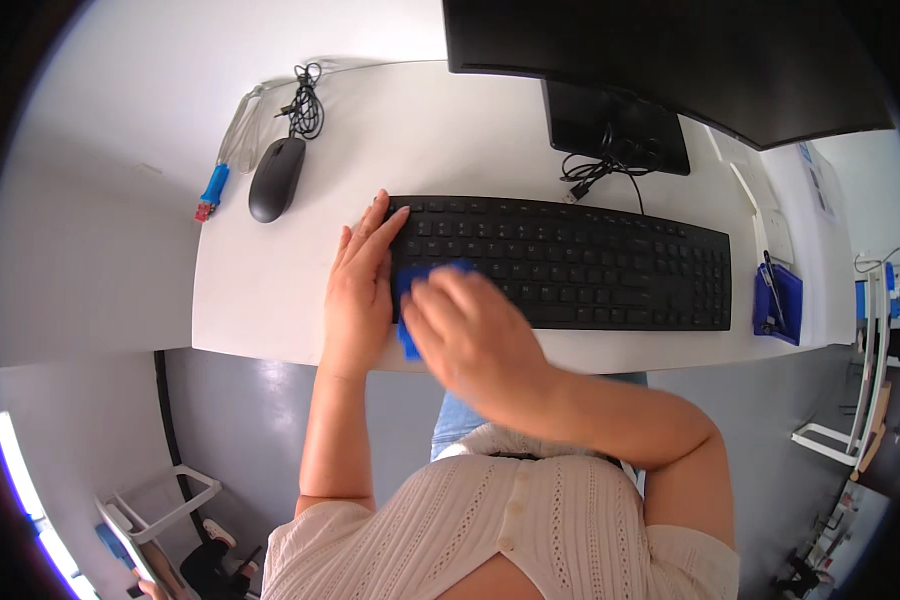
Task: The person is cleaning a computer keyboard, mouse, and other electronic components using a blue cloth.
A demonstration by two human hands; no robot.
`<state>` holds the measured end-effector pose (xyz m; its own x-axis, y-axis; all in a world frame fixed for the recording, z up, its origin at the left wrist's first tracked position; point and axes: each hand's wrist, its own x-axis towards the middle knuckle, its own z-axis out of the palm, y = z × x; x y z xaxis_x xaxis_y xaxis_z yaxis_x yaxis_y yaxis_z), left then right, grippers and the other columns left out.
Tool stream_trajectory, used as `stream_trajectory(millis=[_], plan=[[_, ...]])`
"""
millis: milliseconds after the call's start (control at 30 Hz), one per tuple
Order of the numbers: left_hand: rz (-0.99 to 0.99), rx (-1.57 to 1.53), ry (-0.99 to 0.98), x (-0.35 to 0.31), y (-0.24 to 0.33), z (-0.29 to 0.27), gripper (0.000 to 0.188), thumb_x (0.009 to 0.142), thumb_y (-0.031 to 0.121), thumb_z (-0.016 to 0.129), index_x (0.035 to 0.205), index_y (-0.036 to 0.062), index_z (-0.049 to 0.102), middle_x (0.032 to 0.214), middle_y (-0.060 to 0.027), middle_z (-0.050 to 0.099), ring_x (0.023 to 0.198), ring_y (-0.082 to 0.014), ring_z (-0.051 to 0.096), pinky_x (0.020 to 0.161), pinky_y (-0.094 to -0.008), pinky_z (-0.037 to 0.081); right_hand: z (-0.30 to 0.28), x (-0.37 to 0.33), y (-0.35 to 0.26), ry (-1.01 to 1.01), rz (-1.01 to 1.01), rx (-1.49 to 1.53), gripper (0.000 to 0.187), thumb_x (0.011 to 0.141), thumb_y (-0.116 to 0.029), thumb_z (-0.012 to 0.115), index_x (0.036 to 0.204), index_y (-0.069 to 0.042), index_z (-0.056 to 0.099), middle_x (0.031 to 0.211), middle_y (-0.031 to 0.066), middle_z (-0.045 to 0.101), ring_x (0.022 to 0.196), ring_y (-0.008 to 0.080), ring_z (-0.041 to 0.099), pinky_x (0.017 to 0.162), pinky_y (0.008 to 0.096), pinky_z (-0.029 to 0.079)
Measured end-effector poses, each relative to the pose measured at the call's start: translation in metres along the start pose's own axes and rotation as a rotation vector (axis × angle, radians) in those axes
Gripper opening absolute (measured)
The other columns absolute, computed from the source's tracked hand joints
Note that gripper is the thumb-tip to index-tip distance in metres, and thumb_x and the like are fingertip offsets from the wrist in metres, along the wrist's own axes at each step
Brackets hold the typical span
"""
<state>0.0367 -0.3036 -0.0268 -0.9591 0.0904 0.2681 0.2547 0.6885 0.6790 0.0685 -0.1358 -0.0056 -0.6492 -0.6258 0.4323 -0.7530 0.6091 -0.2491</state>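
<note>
A black keyboard [610, 265] lies along the front part of the white desk. Against its left end rests my left hand [363, 285], fingers stretched out and pointing to the far side, the fingertips on the keyboard's upper left corner. My right hand [475, 340] is closed on a blue cloth [407, 345] and presses it on the lower left keys. Part of the cloth shows beyond the fingers and part hangs below the keyboard's near edge; the palm hides the rest. The right hand is slightly blurred.
Left on the desk [390, 130] are a black mouse [276, 180] with a bundled cable and a blue-and-red ended cord [213, 190]. A monitor [660, 50] on a black base [670, 140] stands at the back right. A blue pen holder [778, 305] sits at the right edge.
</note>
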Motion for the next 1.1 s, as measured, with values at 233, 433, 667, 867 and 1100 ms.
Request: stream_trajectory(millis=[233,433,667,867,1100], plan=[[-0.016,0.004,0.003,0.0,0.002,-0.002,0.039,0.099,0.01,0.053,0.137,0.0081,0.06,0.153,-0.0121,0.048,0.142,-0.0295,0.044,0.122,-0.0472,0.026,-0.044,0.01,0.028,-0.028,0.098,0.304,0.032,0.079,-0.001,0.067,0.111,-0.003,0.066,0.101,0.0114,0.065,0.105,0.0274,0.06,0.093,0.0382,0.052],[0.009,0.172,-0.034,0.003,0.01,0.005,0.044,0.097,0.021,0.06,0.141,0.0191,0.059,0.155,-0.0131,0.045,0.141,-0.0307,0.045,0.121,-0.0482,0.028,-0.007,0.022,0.076,0.179,0.173,-0.022,0.014,0.081,-0.005,0.065,0.094,-0.001,0.068,0.104,0.0115,0.062,0.105,0.0273,0.059,0.088,0.037,0.053],[-0.006,0.155,-0.016,0.002,0.01,0.005,0.041,0.098,0.022,0.06,0.139,0.0238,0.062,0.154,-0.0128,0.045,0.14,-0.0322,0.046,0.12,-0.0484,0.029,-0.049,-0.05,0.009,-0.186,0.015,0.26,0.027,0.077,-0.005,0.068,0.104,0.0,0.07,0.105,0.009,0.062,0.106,0.0247,0.059,0.089,0.0343,0.054],[-0.022,0.118,-0.003,0.0,0.013,0.006,0.038,0.098,0.023,0.061,0.136,0.0223,0.064,0.153,-0.0129,0.046,0.139,-0.0324,0.047,0.121,-0.0477,0.028,-0.091,-0.005,0.07,-0.041,0.062,0.06,0.023,0.081,-0.003,0.069,0.103,-0.005,0.072,0.113,0.0096,0.066,0.11,0.028,0.061,0.096,0.0377,0.053],[-0.031,0.139,-0.002,0.003,0.018,0.008,0.039,0.097,0.022,0.063,0.136,0.0211,0.065,0.153,-0.0125,0.047,0.139,-0.0319,0.047,0.121,-0.0477,0.027,-0.024,-0.021,0.053,0.11,0.233,0.012,0.034,0.079,0.001,0.065,0.113,-0.004,0.071,0.119,0.0104,0.061,0.115,0.0288,0.058,0.099,0.038,0.051]])
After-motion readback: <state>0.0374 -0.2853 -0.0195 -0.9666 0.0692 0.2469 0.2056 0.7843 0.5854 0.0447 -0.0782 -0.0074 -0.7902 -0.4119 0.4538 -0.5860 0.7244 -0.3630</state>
